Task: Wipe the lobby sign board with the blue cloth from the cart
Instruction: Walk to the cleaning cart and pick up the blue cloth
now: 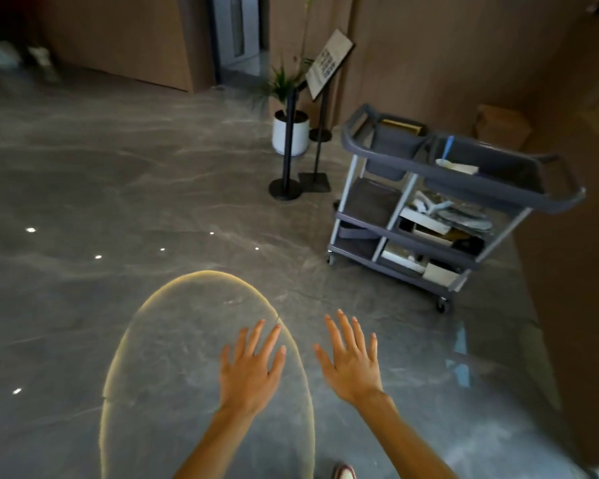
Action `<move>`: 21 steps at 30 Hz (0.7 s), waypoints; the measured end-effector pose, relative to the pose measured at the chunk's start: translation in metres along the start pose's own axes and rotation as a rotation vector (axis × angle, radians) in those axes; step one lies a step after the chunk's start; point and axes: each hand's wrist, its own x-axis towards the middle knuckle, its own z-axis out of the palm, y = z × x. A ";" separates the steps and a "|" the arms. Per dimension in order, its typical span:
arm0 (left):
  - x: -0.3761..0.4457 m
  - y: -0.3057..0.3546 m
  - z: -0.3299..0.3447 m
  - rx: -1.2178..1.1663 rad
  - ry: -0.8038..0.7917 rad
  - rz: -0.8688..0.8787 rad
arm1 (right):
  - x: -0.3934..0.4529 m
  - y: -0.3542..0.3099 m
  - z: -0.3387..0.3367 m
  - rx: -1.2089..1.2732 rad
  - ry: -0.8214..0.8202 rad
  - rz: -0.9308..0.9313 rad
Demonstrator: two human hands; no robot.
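Here, line by line, is what you have in front of you.

Left hand: your left hand is held out low over the floor, palm down, fingers straight and spread, holding nothing.
Right hand: your right hand is just beside it, also palm down with fingers splayed, touching nothing.
Sign board: the sign board stands far ahead of you on a thin dark post, its face tilted back; the print on it is too blurred to read.
Cart: the grey cart sits to the right of the board, near the wall, with three shelves and small wheels.
Blue cloth: you cannot tell which item it is; a thin blue strip rises from the cart's top tray above a pale bundle, and that is all the blue that shows there.
Lower shelves: mixed pale and dark supplies are piled on them, too blurred to name.
Plant: a potted plant in a white pot stands behind the board's post.
Stanchion: a black post with a round base stands in front of the pot.
Floor: the grey marbled floor carries a yellow oval ring of light under your left hand.
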 end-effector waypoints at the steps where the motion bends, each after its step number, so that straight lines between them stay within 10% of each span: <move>1: 0.008 0.003 0.003 0.006 -0.004 0.025 | 0.004 0.004 -0.002 0.002 0.007 0.014; 21: 0.189 0.196 0.064 0.028 -0.149 0.259 | 0.128 0.190 -0.065 0.038 0.106 0.189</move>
